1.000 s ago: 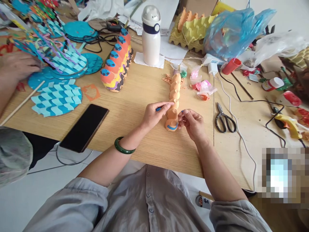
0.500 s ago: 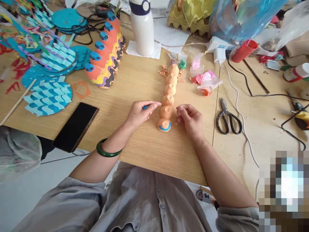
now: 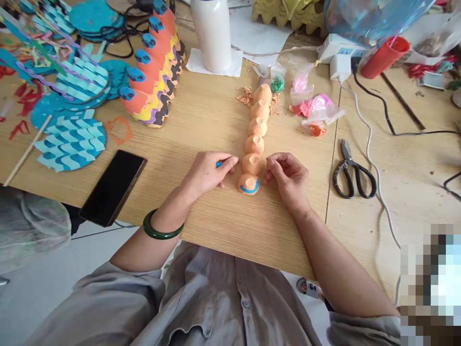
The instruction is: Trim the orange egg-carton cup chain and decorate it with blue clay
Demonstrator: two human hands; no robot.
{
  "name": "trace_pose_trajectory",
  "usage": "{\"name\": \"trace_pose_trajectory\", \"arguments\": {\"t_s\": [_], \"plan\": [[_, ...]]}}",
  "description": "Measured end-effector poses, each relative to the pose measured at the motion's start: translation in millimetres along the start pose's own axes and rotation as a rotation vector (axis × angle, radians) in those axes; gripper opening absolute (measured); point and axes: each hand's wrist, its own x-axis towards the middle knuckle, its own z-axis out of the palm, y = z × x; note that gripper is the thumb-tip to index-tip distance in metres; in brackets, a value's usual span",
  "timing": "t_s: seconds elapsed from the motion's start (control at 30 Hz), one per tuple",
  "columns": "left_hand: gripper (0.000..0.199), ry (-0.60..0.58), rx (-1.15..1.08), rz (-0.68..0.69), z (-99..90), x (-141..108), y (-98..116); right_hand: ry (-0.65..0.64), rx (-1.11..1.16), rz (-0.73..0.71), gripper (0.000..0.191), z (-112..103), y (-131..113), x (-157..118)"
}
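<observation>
An orange egg-carton strip (image 3: 257, 128) with a row of bumps lies lengthwise in front of me on the table. Its nearest bump carries a curved blue clay strip (image 3: 249, 186). To the left of the near bumps, my left hand (image 3: 211, 172) is closed, with a bit of blue clay (image 3: 218, 164) showing between its fingers. My right hand (image 3: 288, 180) is on the other side, thumb and fingers pinched together; whether anything is in them is hidden. Both hands appear apart from the strip.
Black-handled scissors (image 3: 353, 170) and a white cable (image 3: 372, 158) lie right. Bagged clay (image 3: 320, 108) sits behind them. A phone (image 3: 114, 186), blue scaled discs (image 3: 72, 142) and a painted carton piece (image 3: 153, 72) are left. Behind stands a white bottle (image 3: 212, 36).
The camera view has shifted slightly, moving right-hand objects further right in the picture. Both hands stay beside the strip in similar poses, the left fingertips drawn slightly back from it.
</observation>
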Motion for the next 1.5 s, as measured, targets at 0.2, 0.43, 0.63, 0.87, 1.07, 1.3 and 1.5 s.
{"name": "trace_pose_trajectory", "arguments": {"t_s": [0.2,0.43,0.63,0.87,1.07,1.3,1.5], "plan": [[0.035,-0.231,-0.199,-0.113,-8.2,-18.2,0.7,-0.054,-0.04,0.04,0.038,1.9,-2.7,-1.5],[0.012,-0.266,-0.903,-0.386,14.9,-15.1,14.8,0.066,-0.054,0.033,0.033,-0.1,-3.0,-1.3],[0.014,-0.374,-1.198,-0.479,31.5,-6.4,38.0,0.192,-0.091,0.013,0.024,-7.5,-4.1,-2.4],[0.024,-0.433,-1.066,-0.215,41.0,-0.4,41.7,0.224,-0.118,0.007,0.015,-10.6,-9.4,-8.2],[0.026,-0.38,-1.013,-0.245,49.7,-0.3,31.0,0.287,-0.205,-0.137,0.008,-19.8,-13.9,-10.8],[0.027,-0.449,-1.047,-0.305,45.3,1.0,24.0,0.198,-0.277,-0.146,0.011,-23.3,-14.0,-17.5],[0.028,-0.466,-1.057,-0.295,45.7,0.2,22.2,0.189,-0.294,-0.123,0.006,-21.9,-21.0,-18.9]]}}
